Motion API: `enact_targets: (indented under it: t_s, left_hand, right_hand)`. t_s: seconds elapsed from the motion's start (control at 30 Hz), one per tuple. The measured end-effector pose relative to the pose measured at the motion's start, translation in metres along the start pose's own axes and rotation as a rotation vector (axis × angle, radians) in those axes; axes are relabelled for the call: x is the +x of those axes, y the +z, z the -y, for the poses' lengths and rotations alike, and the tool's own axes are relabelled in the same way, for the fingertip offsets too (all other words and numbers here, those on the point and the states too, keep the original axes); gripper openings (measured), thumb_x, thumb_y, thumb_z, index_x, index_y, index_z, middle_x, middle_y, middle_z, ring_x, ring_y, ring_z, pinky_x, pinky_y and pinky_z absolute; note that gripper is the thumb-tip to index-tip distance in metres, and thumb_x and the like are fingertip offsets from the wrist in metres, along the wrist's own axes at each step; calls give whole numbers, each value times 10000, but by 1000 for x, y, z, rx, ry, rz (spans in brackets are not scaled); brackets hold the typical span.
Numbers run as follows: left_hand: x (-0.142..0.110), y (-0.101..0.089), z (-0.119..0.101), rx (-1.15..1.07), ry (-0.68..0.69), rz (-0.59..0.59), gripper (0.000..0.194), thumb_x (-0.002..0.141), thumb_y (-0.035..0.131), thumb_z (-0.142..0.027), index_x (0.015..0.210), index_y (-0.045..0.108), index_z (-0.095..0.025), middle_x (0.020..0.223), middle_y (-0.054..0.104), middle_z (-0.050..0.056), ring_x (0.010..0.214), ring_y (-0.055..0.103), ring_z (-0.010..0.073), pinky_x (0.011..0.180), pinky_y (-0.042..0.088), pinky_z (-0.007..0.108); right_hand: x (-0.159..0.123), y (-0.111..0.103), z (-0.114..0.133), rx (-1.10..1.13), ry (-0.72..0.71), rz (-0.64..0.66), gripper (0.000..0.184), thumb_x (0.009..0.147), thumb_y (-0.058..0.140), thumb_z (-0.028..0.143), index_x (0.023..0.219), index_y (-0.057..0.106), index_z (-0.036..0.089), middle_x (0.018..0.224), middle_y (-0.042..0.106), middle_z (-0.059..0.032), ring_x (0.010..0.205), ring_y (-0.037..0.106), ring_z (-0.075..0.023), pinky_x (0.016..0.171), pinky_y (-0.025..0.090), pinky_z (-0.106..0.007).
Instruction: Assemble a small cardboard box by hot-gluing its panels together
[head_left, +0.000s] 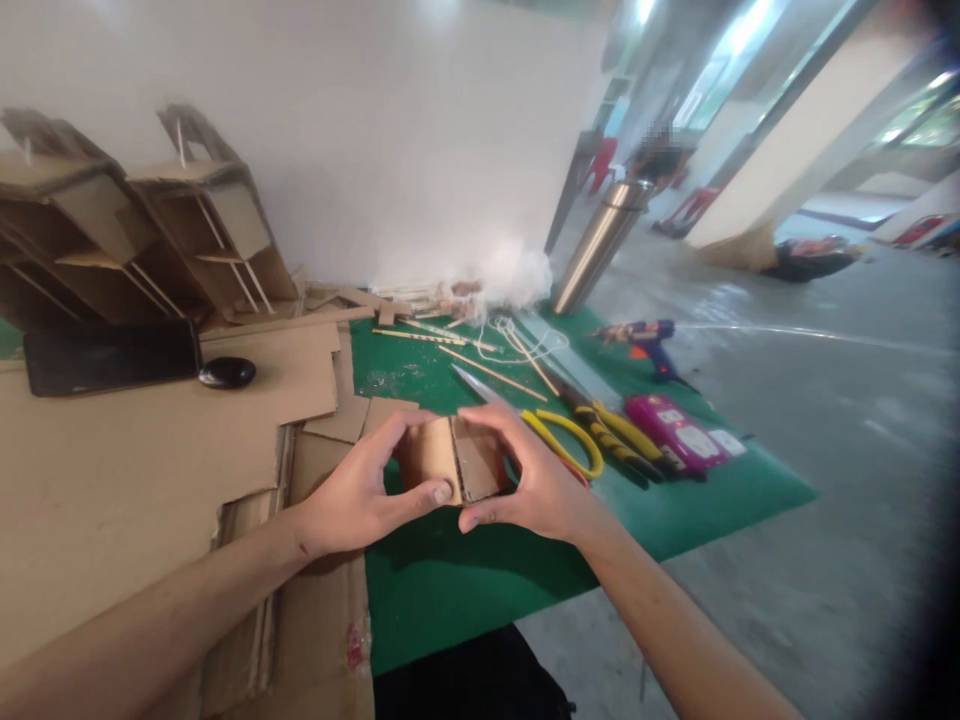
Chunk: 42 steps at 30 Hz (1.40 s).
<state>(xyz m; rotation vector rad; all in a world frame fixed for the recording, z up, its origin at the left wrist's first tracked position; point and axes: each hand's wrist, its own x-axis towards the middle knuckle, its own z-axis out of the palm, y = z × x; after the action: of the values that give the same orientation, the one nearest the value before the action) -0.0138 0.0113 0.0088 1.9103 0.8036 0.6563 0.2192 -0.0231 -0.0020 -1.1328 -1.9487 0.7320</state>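
Between my two hands, above the green tabletop [480,580], is a small folded cardboard piece [431,450] with a dark edge line down its middle. My left hand [382,480] grips its left side, thumb on the near face. On the right side my right hand [525,470] closes round it, thumb below and fingers over the top. Its underside is hidden. Just beyond my right hand lie scissors [574,440] with yellow handles, partly covered by my fingers, and pliers [615,430] with yellow and black grips.
Cardboard sheets [135,470] cover the left, bearing a black phone [112,357] and a black mouse-shaped object [227,372]. Cardboard shelf models [202,220] stand behind. Farther right are a steel flask [604,245], a glue gun [645,340] and a magenta power strip [679,432]. Thin sticks [491,370] lie beyond my hands.
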Motion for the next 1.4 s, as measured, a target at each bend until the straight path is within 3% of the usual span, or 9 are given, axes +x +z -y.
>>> enact_targets:
  t_s: [0.73,0.87,1.1,1.27,1.4]
  left_hand:
    - [0,1,-2,2,42,-13,506,917,644,-442,1333,441,-237,1235,592,104,1086,590,275,907,477,385]
    - [1,1,-4,47,106,-34,472,920,641,-420,1317,461,-238,1225,567,101,1099,569,274,877,484,366]
    - [0,2,1,47,92,-70,595,917,659,-440,1433,401,-295,1316,510,104,1127,562,276,952,477,411]
    - [-3,0,4,-136,35,-63,599,975,550,-508,1500,326,-326,1442,478,106,1251,510,306,1012,448,425]
    - [-1,-1,2,-363,-2,-35,603,959,545,-572,1459,415,-259,1276,621,105,1165,578,299,955,485,398]
  right_hand:
    - [0,0,1,-1,-7,-1,860,664,805,665,1368,449,321,1339,527,-102,1263,545,-353,1014,513,-502]
    - [0,1,1,-6,-45,-23,834,684,802,645,1362,430,332,1338,516,-96,1249,547,-334,1014,513,-484]
    - [0,4,-2,-46,-109,-60,804,730,798,597,1373,394,334,1350,485,-109,1263,522,-340,1031,492,-506]
    - [-4,3,-3,132,-33,-70,871,653,852,593,1364,414,345,1385,463,-97,1287,505,-336,1056,472,-486]
    - [-5,2,-2,379,50,-61,864,661,867,557,1367,405,371,1450,418,-82,1342,479,-313,1090,445,-458]
